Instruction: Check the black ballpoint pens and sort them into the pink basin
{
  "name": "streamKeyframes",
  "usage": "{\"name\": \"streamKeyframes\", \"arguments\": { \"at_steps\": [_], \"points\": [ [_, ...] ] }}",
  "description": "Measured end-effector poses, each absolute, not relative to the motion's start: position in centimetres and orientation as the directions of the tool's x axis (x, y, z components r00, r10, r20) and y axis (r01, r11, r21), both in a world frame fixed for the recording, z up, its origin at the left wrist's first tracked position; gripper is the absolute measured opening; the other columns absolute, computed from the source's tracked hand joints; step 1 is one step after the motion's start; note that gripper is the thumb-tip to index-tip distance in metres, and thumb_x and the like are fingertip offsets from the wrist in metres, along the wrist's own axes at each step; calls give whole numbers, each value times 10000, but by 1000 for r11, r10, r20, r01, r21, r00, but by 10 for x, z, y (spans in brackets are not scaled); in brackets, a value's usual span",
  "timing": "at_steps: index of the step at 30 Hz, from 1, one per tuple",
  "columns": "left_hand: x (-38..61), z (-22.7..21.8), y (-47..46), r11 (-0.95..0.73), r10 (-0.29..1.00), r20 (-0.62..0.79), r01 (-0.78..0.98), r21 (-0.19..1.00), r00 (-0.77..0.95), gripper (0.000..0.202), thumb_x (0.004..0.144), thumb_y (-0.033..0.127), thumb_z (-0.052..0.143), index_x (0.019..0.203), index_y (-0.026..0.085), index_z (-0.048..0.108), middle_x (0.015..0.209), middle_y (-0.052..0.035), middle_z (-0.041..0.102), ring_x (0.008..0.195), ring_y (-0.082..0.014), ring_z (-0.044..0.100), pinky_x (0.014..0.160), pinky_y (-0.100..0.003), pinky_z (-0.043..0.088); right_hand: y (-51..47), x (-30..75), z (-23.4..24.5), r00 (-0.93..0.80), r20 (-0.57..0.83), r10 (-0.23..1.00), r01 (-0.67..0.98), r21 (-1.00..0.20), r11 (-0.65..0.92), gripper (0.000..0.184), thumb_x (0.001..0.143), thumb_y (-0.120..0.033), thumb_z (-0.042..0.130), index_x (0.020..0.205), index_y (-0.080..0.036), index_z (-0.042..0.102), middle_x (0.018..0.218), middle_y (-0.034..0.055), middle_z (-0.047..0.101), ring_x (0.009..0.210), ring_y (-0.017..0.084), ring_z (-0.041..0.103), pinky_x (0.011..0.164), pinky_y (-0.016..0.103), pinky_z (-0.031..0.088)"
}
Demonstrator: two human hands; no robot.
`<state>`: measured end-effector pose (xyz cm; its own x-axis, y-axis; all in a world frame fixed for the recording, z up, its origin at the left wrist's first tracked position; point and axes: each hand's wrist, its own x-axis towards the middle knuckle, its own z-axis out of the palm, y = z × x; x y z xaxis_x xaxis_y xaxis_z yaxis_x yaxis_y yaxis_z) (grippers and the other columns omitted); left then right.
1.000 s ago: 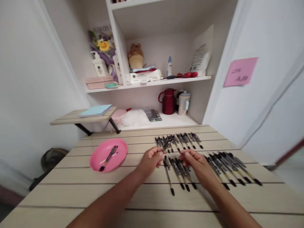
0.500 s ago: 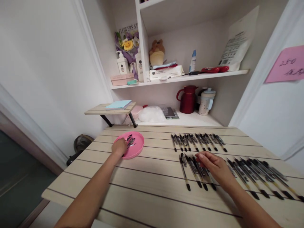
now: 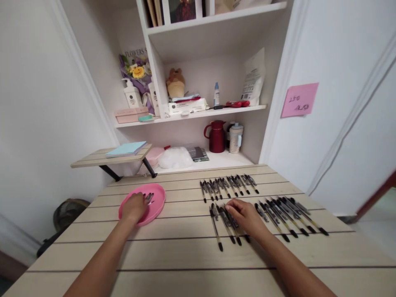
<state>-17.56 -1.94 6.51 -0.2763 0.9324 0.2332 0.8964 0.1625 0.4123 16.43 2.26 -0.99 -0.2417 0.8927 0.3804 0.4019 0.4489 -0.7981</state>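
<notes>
My left hand (image 3: 135,208) reaches down into a round pink plate (image 3: 159,204), beside a few pens (image 3: 149,197) lying in it; the back of the hand hides its fingertips. My right hand (image 3: 244,212) is over the middle group of black-capped pens (image 3: 223,222) in the near row. Its thumb and fingers are pressed together by the upper ends of these pens, and I cannot make out whether one is between them. The hand covers part of this group.
A far row of pens (image 3: 227,187) lies behind my right hand, and another pen group (image 3: 291,216) fans out to its right. A small raised shelf (image 3: 93,159) holds blue paper (image 3: 126,149). At the back stand a red jug (image 3: 217,137) and a lidded cup (image 3: 236,138).
The camera view has turned right, so everything sits further left in the picture. My left hand remains in the pink plate and my right hand remains over the near pens.
</notes>
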Motion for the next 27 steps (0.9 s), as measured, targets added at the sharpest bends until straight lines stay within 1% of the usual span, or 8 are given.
{"name": "streamKeyframes", "arguments": {
  "at_steps": [3, 6, 8, 11, 13, 15, 22, 27],
  "points": [
    [-150, 57, -11, 92, 949, 234, 897, 433, -211, 193, 783, 228, 533, 941, 135, 593, 1002, -89, 582, 944, -204, 531, 816, -335, 425, 24, 164, -11, -258, 376, 890, 446, -771, 455, 227, 752, -387, 470, 633, -221, 571, 604, -8, 574, 613, 163, 518, 592, 265, 367],
    [-107, 41, -3, -139, 976, 217, 731, 669, -13, 134, 747, 202, 503, 811, 161, 614, 854, -52, 620, 830, -170, 542, 743, -276, 414, 31, 166, -11, -220, 361, 906, 589, -691, 418, 241, 779, -364, 429, 657, -215, 575, 648, 9, 606, 643, 169, 548, 605, 263, 371],
    [-74, 29, -1, -132, 991, 109, 519, 845, 76, 162, 723, 262, 519, 789, 146, 611, 743, -35, 614, 706, -148, 537, 620, -240, 404, 41, 173, -7, -175, 338, 925, 742, -572, 349, 255, 802, -343, 399, 694, -210, 587, 692, 33, 632, 671, 179, 568, 610, 266, 369],
    [-31, 18, 3, -41, 985, -6, 267, 963, 171, 184, 695, 257, 521, 797, 125, 599, 654, -10, 586, 586, -104, 505, 529, -200, 361, 62, 194, 0, -80, 276, 958, 933, -317, 169, 264, 823, -317, 379, 796, -190, 609, 797, 94, 659, 756, 214, 595, 634, 286, 369],
    [-11, 13, 6, -12, 975, -23, 156, 988, 219, 180, 689, 240, 512, 807, 123, 582, 626, -6, 572, 569, -97, 511, 506, -188, 351, 79, 211, 4, 6, 221, 975, 981, -191, 37, 273, 824, -302, 386, 857, -159, 616, 866, 144, 657, 823, 247, 601, 661, 310, 378],
    [0, 9, 9, -4, 975, -11, 67, 998, 222, 198, 693, 247, 507, 842, 128, 561, 610, -1, 564, 541, -94, 517, 475, -180, 339, 95, 228, 4, 67, 180, 981, 988, -147, -41, 285, 815, -290, 404, 881, -123, 624, 908, 183, 649, 862, 274, 600, 682, 334, 387],
    [-7, -17, 19, -79, 997, 79, -28, 996, -16, 244, 711, 275, 505, 904, 130, 539, 568, 25, 523, 419, -62, 447, 401, -172, 292, 130, 246, -9, 130, 116, 985, 982, -154, -112, 278, 783, -256, 438, 871, -100, 649, 930, 207, 641, 866, 280, 609, 690, 354, 407],
    [-16, -27, 24, -80, 996, 79, -27, 996, -49, 241, 700, 292, 535, 881, 136, 565, 554, 27, 528, 409, -65, 444, 406, -180, 311, 139, 244, -10, 139, 108, 984, 976, -180, -119, 241, 757, -199, 450, 872, -101, 638, 923, 193, 643, 847, 265, 611, 671, 326, 402]
  ]
}}
